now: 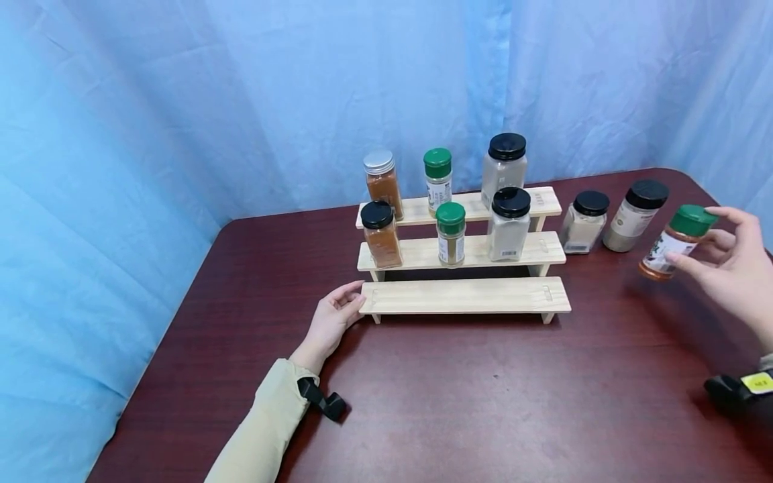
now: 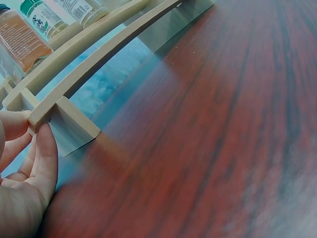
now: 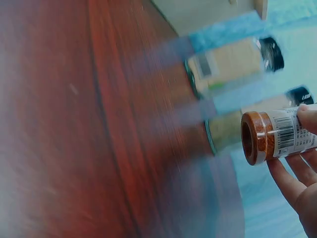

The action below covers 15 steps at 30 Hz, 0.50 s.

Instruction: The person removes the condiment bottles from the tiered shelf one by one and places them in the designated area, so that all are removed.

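My right hand (image 1: 738, 272) grips a green-capped spice jar (image 1: 672, 247) with reddish-orange contents, thumb on its white label. The jar tilts, and its round base (image 3: 251, 139) shows in the right wrist view, held above the tabletop. At the left end of a three-step wooden rack (image 1: 465, 297), my left hand (image 1: 329, 323) pinches the lowest shelf between thumb and fingers; the left wrist view shows the thumb and a fingertip at the shelf's corner. The lowest shelf bears no jars. Several spice jars stand on the middle and top shelves, among them a green-capped jar (image 1: 451, 235).
Right of the rack stand a small black-capped jar (image 1: 582, 225) and a taller black-capped jar (image 1: 634, 216), close to the held jar. The dark red table (image 1: 459, 396) runs back to a blue curtain (image 1: 338, 87), which also hangs along the left side.
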Tool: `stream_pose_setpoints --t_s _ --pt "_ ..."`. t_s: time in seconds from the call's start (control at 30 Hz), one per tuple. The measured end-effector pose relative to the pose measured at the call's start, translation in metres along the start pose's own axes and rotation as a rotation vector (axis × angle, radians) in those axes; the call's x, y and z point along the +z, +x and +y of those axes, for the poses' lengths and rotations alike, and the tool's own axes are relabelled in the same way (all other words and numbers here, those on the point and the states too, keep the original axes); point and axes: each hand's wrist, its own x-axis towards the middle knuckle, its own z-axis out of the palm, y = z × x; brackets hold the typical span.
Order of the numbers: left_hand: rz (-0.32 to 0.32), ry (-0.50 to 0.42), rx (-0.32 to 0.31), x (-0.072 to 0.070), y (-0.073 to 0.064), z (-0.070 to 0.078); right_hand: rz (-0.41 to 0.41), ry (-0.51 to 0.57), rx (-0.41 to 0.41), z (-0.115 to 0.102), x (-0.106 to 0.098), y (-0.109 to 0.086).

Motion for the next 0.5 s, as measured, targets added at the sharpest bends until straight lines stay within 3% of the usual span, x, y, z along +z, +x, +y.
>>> stream_pose_setpoints --t_s 0.3,0.5 --pt "0.008 -0.028 -0.003 0.001 -0.001 0.001 0.006 -0.163 0.110 0.022 -0.005 0.030" --pt "0.006 -0.024 -0.001 0.000 -0.001 0.001 0.000 -0.229 0.115 -0.014 -0.003 0.029"
